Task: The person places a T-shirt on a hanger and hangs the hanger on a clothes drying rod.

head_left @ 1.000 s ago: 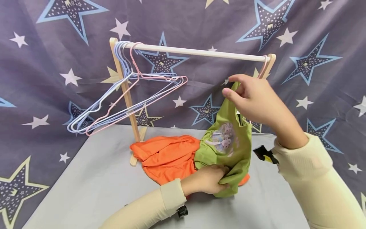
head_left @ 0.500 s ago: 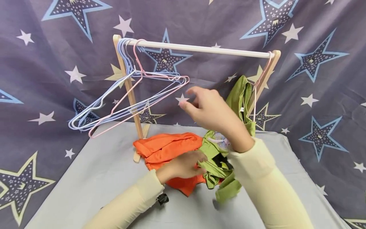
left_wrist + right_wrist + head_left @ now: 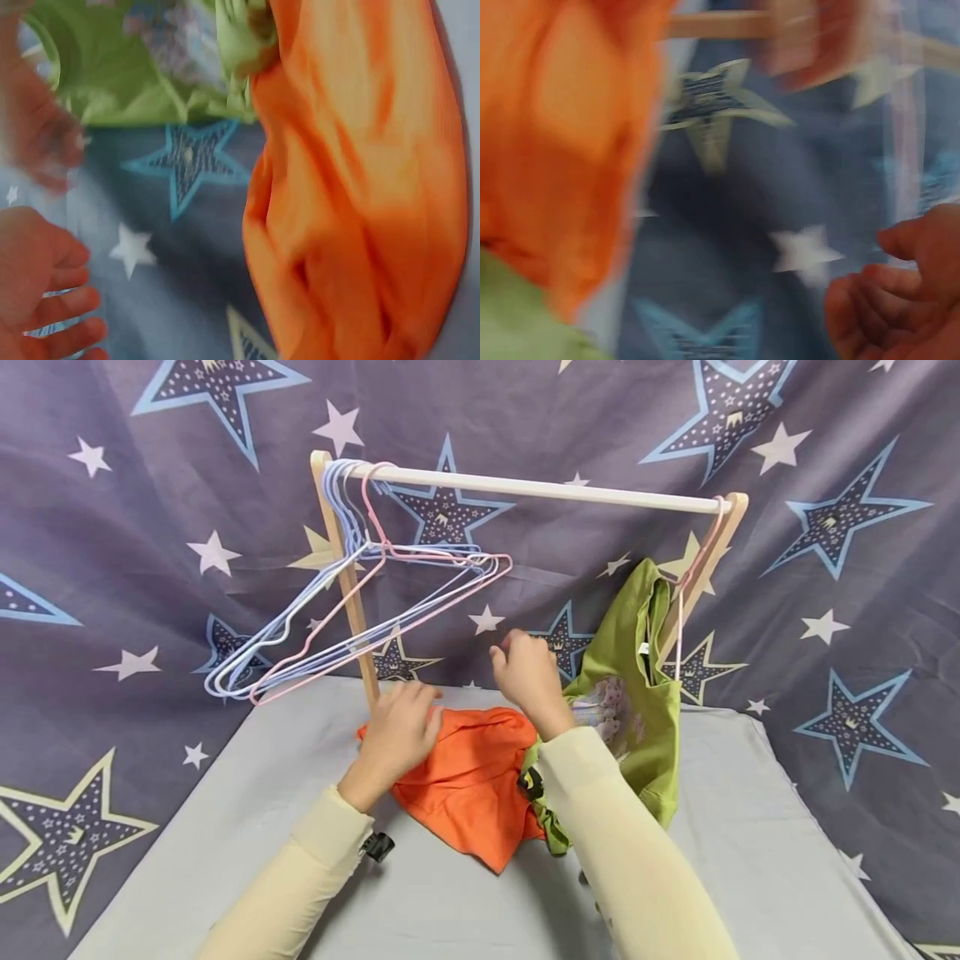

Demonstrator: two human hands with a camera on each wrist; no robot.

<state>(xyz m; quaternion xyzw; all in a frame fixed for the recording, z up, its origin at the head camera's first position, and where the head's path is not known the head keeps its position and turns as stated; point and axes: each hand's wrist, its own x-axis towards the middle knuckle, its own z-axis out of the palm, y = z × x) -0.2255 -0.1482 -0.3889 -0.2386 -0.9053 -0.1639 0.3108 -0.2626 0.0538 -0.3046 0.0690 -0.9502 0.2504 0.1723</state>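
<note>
My left hand is over the left end of a crumpled orange garment on the grey table, fingers loosely extended. My right hand is in the air just behind that garment, its fingers loosely bent and holding nothing. Beside its forearm hangs a green shirt with a printed picture, at the rack's right end on a pink hanger. The shirt's lower left part lies against the orange cloth, partly hidden by the right sleeve. In the left wrist view, the left hand shows spread fingers beside the orange cloth.
A clothes rack with a white rail and wooden posts stands at the back. Several blue, white and pink hangers hang bunched at its left end. A star-patterned curtain covers the wall behind.
My left hand has let go of the green shirt's lower part and moved left over the orange garment. The right hand has come left and down, away from the shirt's top.
</note>
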